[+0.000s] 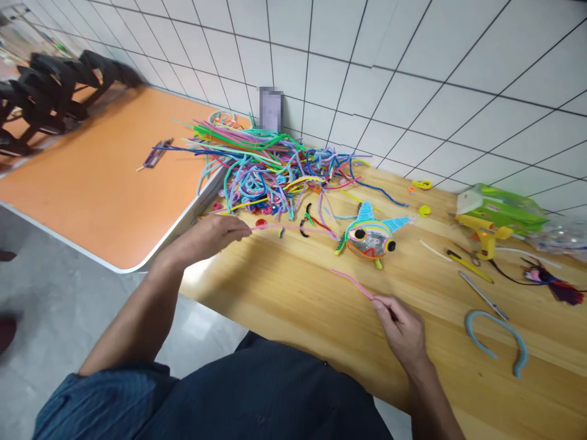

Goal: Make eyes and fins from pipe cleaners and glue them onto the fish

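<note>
My left hand [217,237] pinches one end of a pale pink pipe cleaner [298,228], blurred, that stretches to the right over the table toward a craft figure. Between the fingers of my right hand [403,329] is a short, brighter pink pipe cleaner [351,280], its free end pointing up and left. The colourful figure [370,239], beyond my right hand, has a grey body edged with pipe cleaners, blue pointed ears and black round parts. A large tangled pile of pipe cleaners [270,174] lies beyond my left hand.
To the right are a yellow glue gun [487,239], a yellow cutter [472,267], a silver pen-like tool [483,294] and a curved blue pipe cleaner [520,342]. A green package [507,211] sits by the tiled wall [413,79]. An orange table [151,208] adjoins at left.
</note>
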A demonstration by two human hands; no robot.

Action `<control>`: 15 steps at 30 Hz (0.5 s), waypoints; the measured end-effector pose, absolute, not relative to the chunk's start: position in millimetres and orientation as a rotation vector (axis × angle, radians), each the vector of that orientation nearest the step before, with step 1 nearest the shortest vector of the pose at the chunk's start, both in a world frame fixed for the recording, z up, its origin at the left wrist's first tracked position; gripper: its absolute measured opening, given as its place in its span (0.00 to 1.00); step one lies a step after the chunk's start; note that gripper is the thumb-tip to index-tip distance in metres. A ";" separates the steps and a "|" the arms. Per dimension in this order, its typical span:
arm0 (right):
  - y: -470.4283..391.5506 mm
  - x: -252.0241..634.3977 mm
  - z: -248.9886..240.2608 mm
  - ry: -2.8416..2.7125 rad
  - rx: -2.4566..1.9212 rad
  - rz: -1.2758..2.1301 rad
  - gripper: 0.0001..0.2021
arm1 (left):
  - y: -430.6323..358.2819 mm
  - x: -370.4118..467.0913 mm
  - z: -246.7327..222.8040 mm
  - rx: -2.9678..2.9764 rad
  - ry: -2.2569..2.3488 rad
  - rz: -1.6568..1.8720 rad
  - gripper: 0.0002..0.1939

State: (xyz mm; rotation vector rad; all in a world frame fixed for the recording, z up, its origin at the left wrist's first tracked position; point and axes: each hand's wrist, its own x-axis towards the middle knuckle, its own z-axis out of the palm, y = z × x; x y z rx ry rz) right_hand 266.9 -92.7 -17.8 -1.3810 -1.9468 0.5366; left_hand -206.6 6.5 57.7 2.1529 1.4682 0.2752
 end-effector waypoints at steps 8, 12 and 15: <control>-89.4 260.0 -36.8 -1.936 -1.336 0.547 0.09 | 40.7 -192.8 76.2 1.918 1.874 0.628 0.19; -89.0 258.3 -40.9 -1.963 -1.308 0.526 0.08 | 72.7 -185.8 61.3 1.955 2.031 0.609 0.17; -88.4 258.0 -40.1 -1.968 -1.302 0.526 0.08 | 88.0 -183.5 49.5 1.984 2.099 0.615 0.19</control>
